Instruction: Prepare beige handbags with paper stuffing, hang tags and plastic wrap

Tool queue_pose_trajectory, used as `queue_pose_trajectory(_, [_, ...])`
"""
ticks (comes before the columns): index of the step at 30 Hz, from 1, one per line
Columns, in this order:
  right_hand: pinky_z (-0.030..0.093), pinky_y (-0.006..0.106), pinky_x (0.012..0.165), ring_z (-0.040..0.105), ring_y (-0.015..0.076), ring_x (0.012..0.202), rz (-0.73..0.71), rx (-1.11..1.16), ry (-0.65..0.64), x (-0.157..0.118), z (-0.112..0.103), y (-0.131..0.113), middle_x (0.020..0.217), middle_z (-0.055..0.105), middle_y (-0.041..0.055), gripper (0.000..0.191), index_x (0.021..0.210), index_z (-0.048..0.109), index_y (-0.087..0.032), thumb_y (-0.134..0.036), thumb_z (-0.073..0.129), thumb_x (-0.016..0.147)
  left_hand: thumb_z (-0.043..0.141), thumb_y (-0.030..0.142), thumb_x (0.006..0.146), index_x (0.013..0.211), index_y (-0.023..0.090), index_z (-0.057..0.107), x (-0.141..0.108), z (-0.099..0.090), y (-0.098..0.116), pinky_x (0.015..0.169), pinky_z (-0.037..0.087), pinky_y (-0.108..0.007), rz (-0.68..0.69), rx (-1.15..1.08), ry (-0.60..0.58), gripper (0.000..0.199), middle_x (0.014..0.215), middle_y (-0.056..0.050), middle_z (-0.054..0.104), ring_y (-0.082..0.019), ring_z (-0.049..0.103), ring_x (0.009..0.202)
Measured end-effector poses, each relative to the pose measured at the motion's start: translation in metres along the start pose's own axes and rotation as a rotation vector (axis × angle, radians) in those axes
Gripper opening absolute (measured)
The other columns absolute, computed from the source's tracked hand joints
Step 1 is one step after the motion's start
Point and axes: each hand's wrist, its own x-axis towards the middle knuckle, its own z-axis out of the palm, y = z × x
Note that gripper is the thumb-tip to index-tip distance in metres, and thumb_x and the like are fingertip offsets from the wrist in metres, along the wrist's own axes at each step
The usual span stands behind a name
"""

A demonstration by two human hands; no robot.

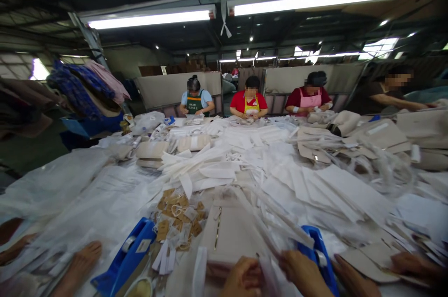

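Note:
At the bottom edge, my left hand point(241, 280) curls over the near end of a flat beige fabric pouch point(229, 231) with a thin metal piece lying along its middle. Beside it, my right hand point(303, 273) pinches the edge of a clear plastic sleeve point(271, 222) that slants across the pouch. A blue tape dispenser point(320, 252) stands just behind my right hand. A pile of brown paper tags on strings point(178, 215) lies left of the pouch.
A second blue tape dispenser point(128, 257) sits at the lower left. Heaps of white fabric pieces point(266, 166) cover the long table. Other people's hands rest at the lower left point(79, 266) and lower right point(416, 266). Several workers point(249, 101) sit at the far end.

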Motion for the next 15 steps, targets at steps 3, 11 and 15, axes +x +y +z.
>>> queue_pose_trajectory(3, [0.049, 0.032, 0.063, 0.067, 0.0238, 0.064, -0.197, 0.429, -0.044, -0.005, -0.044, -0.063, 0.059, 0.067, 0.0056, 0.029, 0.064, 0.059, -0.022, -0.040, 0.048, 0.083, 0.088, 0.049, 0.049, 0.136, 0.025, 0.051, -0.002, 0.010, 0.022, 0.110, 0.035, -0.047, 0.090, 0.018, -0.077, 0.097, 0.146, -0.013, 0.038, -0.037, 0.034, 0.138])
queue_pose_trajectory(11, [0.041, 0.045, 0.104, 0.048, 0.0289, 0.128, -0.300, 0.516, 0.330, 0.055, -0.062, -0.045, 0.138, 0.054, 0.0139, 0.059, 0.129, 0.056, -0.018, -0.039, 0.058, 0.075, 0.075, 0.050, 0.072, 0.101, 0.018, 0.072, -0.033, 0.002, 0.105, 0.068, 0.051, -0.028, -0.052, -0.338, 0.238, 0.044, 0.076, -0.005, 0.069, -0.017, 0.063, 0.067])
queue_pose_trajectory(15, [0.046, 0.038, 0.097, 0.063, 0.0304, 0.111, 0.010, 0.099, -0.046, 0.082, 0.005, 0.072, 0.121, 0.065, 0.0187, 0.085, 0.139, 0.047, -0.011, -0.011, 0.059, 0.055, 0.065, 0.062, 0.077, 0.106, 0.021, 0.071, -0.066, -0.028, 0.119, 0.061, 0.050, -0.029, 0.033, -0.386, 0.315, 0.051, 0.077, -0.008, 0.069, -0.021, 0.064, 0.072])
